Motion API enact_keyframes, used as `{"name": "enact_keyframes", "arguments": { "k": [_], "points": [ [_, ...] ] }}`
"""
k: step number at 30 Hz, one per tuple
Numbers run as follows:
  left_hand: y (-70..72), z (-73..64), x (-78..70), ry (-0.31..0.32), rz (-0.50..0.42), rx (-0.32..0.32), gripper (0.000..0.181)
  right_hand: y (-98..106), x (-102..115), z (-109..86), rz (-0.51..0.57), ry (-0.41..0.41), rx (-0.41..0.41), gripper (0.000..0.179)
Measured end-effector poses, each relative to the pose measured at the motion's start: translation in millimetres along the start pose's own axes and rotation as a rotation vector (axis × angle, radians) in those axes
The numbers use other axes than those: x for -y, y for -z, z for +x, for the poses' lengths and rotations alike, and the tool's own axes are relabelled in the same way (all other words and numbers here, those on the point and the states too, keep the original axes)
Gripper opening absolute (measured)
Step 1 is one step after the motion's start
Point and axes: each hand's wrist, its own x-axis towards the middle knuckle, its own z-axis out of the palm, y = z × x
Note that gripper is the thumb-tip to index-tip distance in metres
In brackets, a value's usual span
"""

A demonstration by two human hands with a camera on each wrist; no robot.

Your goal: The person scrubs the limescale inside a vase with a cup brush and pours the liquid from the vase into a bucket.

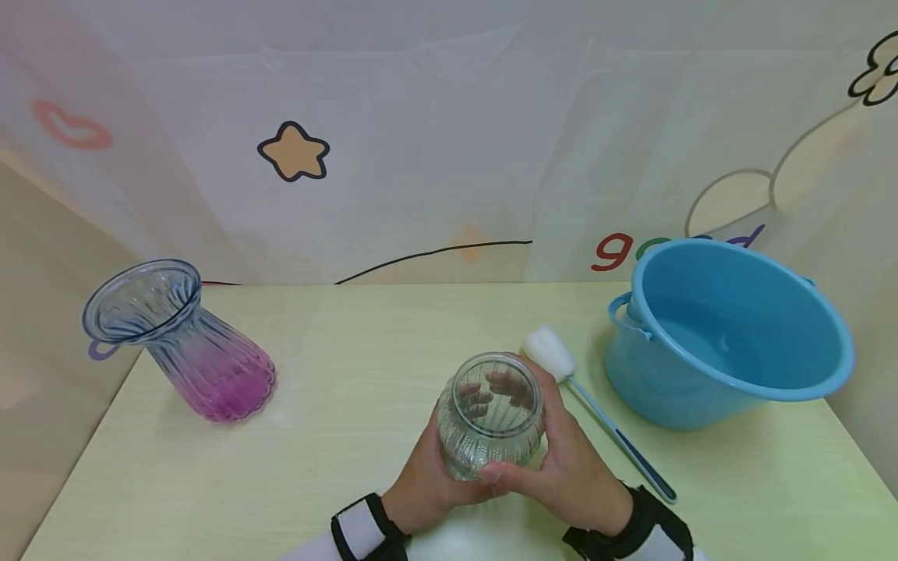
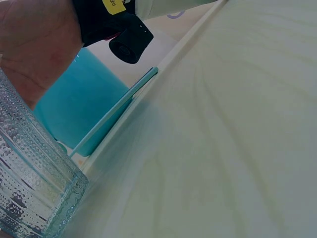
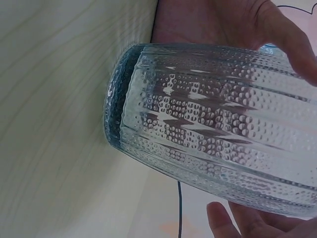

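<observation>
A clear ribbed glass jar (image 1: pixel 491 448) is held upright between both hands in the head view, its round mouth toward me. My left hand (image 1: pixel 431 483) grips its left side and my right hand (image 1: pixel 578 479) grips the right side. Both thumbs lie across the near side, and fingers show through the glass. In the right wrist view, the bumpy jar wall (image 3: pixel 198 114) fills the middle. Whether its base touches the table cannot be told. A bottle brush (image 1: pixel 550 354) with a white sponge head lies just right of my right hand.
At the right stands a blue bucket (image 1: pixel 687 405) with a handle. A fluted glass vase (image 1: pixel 224 366), blue fading to pink, stands at the left. Behind the pale wooden table (image 1: pixel 337 351) hangs a printed cloth (image 1: pixel 435 140).
</observation>
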Motion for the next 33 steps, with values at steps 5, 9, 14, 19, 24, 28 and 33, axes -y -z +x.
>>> {"name": "enact_keyframes", "arguments": {
  "k": [5,9,14,19,24,28,33],
  "points": [
    [-0.3,0.4,0.4,-0.017,0.006,-0.005,0.107,0.4,-2.2,-0.4,-0.010,0.002,-0.003,0.114],
    [-0.7,0.5,0.3,-0.015,0.003,-0.007,0.107,0.7,-3.5,-0.3,-0.015,0.000,0.000,0.114],
    [-1.0,0.6,0.1,-0.012,0.005,-0.005,0.107,1.3,-4.3,-0.6,-0.023,-0.005,-0.001,0.115],
    [-1.7,0.8,-1.1,-0.027,-0.004,-0.001,0.107,1.7,-4.0,-0.6,-0.028,-0.009,0.000,0.115],
    [-2.1,0.6,-2.7,-0.040,-0.004,-0.005,0.106,2.0,-3.5,-0.5,-0.036,-0.004,-0.002,0.114],
    [-1.9,0.7,-2.4,-0.039,0.000,-0.003,0.105,2.6,-4.0,0.3,-0.038,-0.009,-0.002,0.115],
    [-0.6,2.2,0.5,-0.058,-0.011,0.011,0.104,2.7,-5.9,0.6,-0.052,-0.012,-0.006,0.116]
  ]
}}
